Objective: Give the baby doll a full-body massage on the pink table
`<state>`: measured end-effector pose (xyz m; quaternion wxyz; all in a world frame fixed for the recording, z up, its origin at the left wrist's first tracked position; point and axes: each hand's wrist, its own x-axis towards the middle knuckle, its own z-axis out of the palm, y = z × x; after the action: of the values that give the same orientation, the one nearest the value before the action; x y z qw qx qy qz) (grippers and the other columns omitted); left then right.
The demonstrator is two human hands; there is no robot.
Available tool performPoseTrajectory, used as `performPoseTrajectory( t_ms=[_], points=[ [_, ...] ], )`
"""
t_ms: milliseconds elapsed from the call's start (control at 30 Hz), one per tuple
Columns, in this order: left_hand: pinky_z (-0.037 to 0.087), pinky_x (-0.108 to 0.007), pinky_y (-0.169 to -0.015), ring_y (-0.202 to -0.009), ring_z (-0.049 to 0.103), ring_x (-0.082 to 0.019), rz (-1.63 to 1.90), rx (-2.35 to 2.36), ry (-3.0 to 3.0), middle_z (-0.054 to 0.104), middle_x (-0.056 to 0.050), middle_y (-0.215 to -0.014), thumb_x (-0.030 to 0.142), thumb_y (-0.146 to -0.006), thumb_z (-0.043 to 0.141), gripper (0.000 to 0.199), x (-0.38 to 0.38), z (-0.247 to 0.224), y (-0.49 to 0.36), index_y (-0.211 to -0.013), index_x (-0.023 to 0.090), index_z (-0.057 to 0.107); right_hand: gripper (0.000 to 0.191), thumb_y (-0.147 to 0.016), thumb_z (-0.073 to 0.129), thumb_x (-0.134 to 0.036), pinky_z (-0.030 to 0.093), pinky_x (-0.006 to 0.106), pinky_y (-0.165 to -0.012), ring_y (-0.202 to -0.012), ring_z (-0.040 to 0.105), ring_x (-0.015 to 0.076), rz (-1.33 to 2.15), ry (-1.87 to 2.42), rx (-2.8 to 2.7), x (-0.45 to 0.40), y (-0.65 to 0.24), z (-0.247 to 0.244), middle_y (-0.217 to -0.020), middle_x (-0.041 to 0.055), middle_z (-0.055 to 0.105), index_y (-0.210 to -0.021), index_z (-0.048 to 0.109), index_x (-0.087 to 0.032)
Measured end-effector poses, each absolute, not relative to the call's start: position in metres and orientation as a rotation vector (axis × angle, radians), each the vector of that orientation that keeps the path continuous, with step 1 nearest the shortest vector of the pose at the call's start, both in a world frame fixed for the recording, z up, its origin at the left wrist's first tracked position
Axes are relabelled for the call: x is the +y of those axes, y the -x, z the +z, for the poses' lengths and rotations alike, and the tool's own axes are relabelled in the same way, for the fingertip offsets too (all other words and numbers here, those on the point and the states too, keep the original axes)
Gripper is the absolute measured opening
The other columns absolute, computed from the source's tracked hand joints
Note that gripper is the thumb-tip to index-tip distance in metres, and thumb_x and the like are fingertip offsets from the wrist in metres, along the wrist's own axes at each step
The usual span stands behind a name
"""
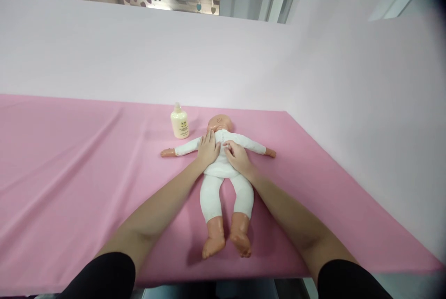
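Observation:
A baby doll (pixel 223 165) with a white cloth body and bare brown head, hands and feet lies stretched out, its head away from me and its feet towards me. My left hand (pixel 208 147) rests flat with fingers extended on the left side of the doll's upper body. Curled fingers of my right hand (pixel 237 155) touch the middle of the upper body, thumb and fingertips close together by the seam line. Whatever may be between those fingertips is too small to tell. A cream-coloured bottle (pixel 180 123) with a printed label stands upright beyond the doll's left-hand arm.
Pink cloth (pixel 87 164) with some folds covers the table under the doll. A white wall panel (pixel 146 57) rises along the back, and a white wall (pixel 383 104) borders the right side. Above the back panel, glass shows ceiling lights and hanging hearts.

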<state>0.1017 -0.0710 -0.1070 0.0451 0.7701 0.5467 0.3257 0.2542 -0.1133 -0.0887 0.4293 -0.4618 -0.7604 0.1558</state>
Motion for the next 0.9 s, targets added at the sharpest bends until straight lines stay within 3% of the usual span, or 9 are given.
performPoseTrajectory(
  t_ms=[100,200,300,367,533,667,767,900],
  points=[
    [0.015,-0.060,-0.110,-0.141,0.014,-0.039,0.770,1.797,-2.270,0.021,-0.023,-0.152,0.039,-0.091,0.036,0.067,-0.086,-0.104,-0.116,-0.146,0.005,0.023,0.046,-0.090,0.042,-0.032,0.032,0.040,-0.106,-0.122,0.046,0.0236,0.136,1.074,-2.069,-0.117,-0.253,-0.084,-0.130,0.0135,0.053,-0.133,0.046,-0.015],
    [0.007,-0.068,-0.108,-0.141,0.007,-0.043,0.522,1.621,-2.430,0.019,-0.017,-0.154,0.036,-0.086,0.047,0.067,-0.099,-0.100,-0.126,-0.147,0.015,0.028,0.046,-0.094,0.037,-0.033,0.016,0.047,-0.115,-0.141,0.021,0.0242,0.144,0.998,-2.324,-0.115,-0.255,-0.082,-0.151,0.0066,0.031,-0.138,0.044,-0.022],
    [-0.001,-0.067,-0.108,-0.142,0.008,-0.040,0.386,1.376,-2.626,0.028,-0.014,-0.152,0.031,-0.088,0.044,0.058,-0.105,-0.096,-0.128,-0.144,0.018,0.036,0.045,-0.098,0.025,-0.034,0.013,0.047,-0.116,-0.143,0.018,0.0203,0.269,1.006,-2.396,-0.109,-0.257,-0.085,-0.152,0.0014,0.030,-0.136,0.047,-0.027],
    [0.000,-0.064,-0.110,-0.143,0.012,-0.035,0.419,1.337,-2.627,0.032,-0.012,-0.150,0.028,-0.090,0.038,0.054,-0.104,-0.094,-0.126,-0.143,0.018,0.037,0.048,-0.098,0.021,-0.036,0.014,0.045,-0.116,-0.144,0.017,0.0193,0.291,1.087,-2.321,-0.104,-0.257,-0.089,-0.152,0.0023,0.029,-0.138,0.045,-0.025],
    [0.010,-0.050,-0.116,-0.144,0.015,-0.022,0.688,1.526,-2.405,0.020,-0.007,-0.155,0.028,-0.093,0.026,0.057,-0.096,-0.092,-0.119,-0.148,0.015,0.024,0.054,-0.097,0.021,-0.042,0.014,0.050,-0.115,-0.144,0.015,0.0246,0.238,1.412,-2.147,-0.090,-0.265,-0.102,-0.155,0.0056,0.023,-0.146,0.029,-0.022],
    [0.013,-0.046,-0.116,-0.144,0.017,-0.024,0.727,1.765,-2.272,0.021,-0.010,-0.155,0.034,-0.093,0.026,0.059,-0.085,-0.097,-0.107,-0.147,0.011,0.024,0.059,-0.095,0.026,-0.041,0.021,0.046,-0.113,-0.141,0.024,0.0270,0.154,1.600,-2.043,-0.077,-0.281,-0.114,-0.152,0.0145,0.028,-0.146,0.028,-0.013],
    [0.021,-0.040,-0.113,-0.138,0.030,-0.026,0.706,1.908,-2.241,0.035,-0.015,-0.148,0.037,-0.094,0.025,0.058,-0.075,-0.101,-0.092,-0.142,0.005,0.033,0.056,-0.096,0.027,-0.041,0.023,0.044,-0.110,-0.133,0.036,0.0272,0.051,1.708,-2.002,-0.070,-0.295,-0.118,-0.143,0.0159,0.042,-0.140,0.037,-0.009],
    [0.030,-0.044,-0.104,-0.119,0.051,-0.030,0.660,2.083,-2.260,0.061,-0.016,-0.123,0.042,-0.094,0.024,0.053,-0.063,-0.102,-0.068,-0.120,0.010,0.058,0.045,-0.096,0.029,-0.037,0.027,0.042,-0.104,-0.118,0.048,0.0266,-0.114,1.854,-1.951,-0.070,-0.312,-0.116,-0.124,0.0132,0.060,-0.125,0.053,-0.013]
  ],
)
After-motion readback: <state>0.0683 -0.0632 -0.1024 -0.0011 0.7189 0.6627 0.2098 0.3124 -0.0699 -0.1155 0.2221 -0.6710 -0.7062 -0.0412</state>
